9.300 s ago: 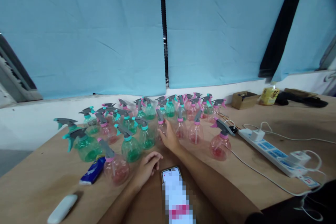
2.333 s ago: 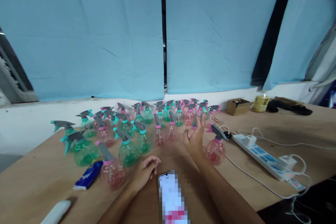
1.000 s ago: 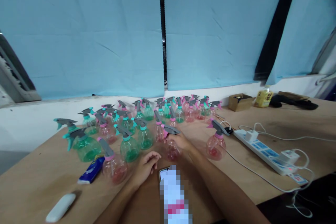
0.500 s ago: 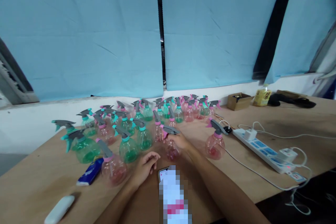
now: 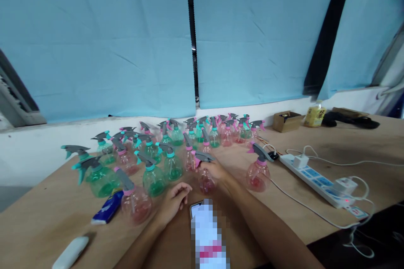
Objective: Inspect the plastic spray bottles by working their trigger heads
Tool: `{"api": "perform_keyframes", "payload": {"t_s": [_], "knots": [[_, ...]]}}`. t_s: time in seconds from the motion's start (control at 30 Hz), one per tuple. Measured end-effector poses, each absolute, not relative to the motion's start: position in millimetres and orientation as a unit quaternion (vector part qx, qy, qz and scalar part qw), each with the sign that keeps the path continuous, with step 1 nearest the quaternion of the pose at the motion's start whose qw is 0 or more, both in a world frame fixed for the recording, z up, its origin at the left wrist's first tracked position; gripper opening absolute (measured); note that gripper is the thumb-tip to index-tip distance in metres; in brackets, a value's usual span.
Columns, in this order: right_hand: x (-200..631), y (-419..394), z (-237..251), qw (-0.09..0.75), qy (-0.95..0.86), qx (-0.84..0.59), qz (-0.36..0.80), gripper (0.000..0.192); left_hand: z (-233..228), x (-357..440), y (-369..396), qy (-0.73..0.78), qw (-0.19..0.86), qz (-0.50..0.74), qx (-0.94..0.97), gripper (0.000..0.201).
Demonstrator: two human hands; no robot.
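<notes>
A pink spray bottle (image 5: 207,185) is held by the right hand (image 5: 214,170), which is closed around its neck, just under the grey spray head (image 5: 204,157); the fingertips are partly hidden. The bottle is seen almost upright, in front of two other pink bottles (image 5: 189,157) and behind the phone (image 5: 205,222). Whether its base is touching the surface (image 5: 34,218) cannot be told. The hands are apart. By the left hand (image 5: 174,201), nothing visible is held; its fingers are loosely curled, and it appears to be rested on the surface, near a green bottle (image 5: 154,180).

For this step to be done well, the grip should be kept at the neck, where the form is narrow, because the round body could probably be slipped from more easily. The pink trigger (image 5: 196,159), which is pointed to the left, should not be squeezed. It is advised that the bottle be kept level, since some pinkish liquid seems to be contained, and that the neighbouring bottles not be knocked. The base should be set flat before the fingers are loosened.
</notes>
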State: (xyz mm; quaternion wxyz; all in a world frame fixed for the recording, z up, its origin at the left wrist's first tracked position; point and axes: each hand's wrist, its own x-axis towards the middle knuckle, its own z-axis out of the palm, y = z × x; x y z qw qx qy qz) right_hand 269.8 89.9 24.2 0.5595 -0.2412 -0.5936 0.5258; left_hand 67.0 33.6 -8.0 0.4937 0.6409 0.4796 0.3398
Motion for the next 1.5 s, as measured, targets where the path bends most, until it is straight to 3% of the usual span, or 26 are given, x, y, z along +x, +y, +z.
{"api": "perform_keyframes", "payload": {"t_s": [0.57, 0.87, 1.2, 1.5], "knots": [[269, 95, 13, 0.566, -0.582, -0.279, 0.513, 0.009, -7, 67, 34, 0.486, 0.490, 0.335, 0.642, 0.038], [268, 92, 19, 0.565, -0.606, -0.244, 0.504, 0.019, -5, 69, 32, 0.484, 0.492, 0.335, 0.641, 0.036], [271, 97, 6, 0.625, -0.585, -0.299, 0.421, 0.011, -7, 67, 34, 0.482, 0.492, 0.330, 0.646, 0.039], [272, 94, 7, 0.614, -0.606, -0.317, 0.394, 0.012, -15, 64, 39, 0.475, 0.485, 0.334, 0.654, 0.037]]}}
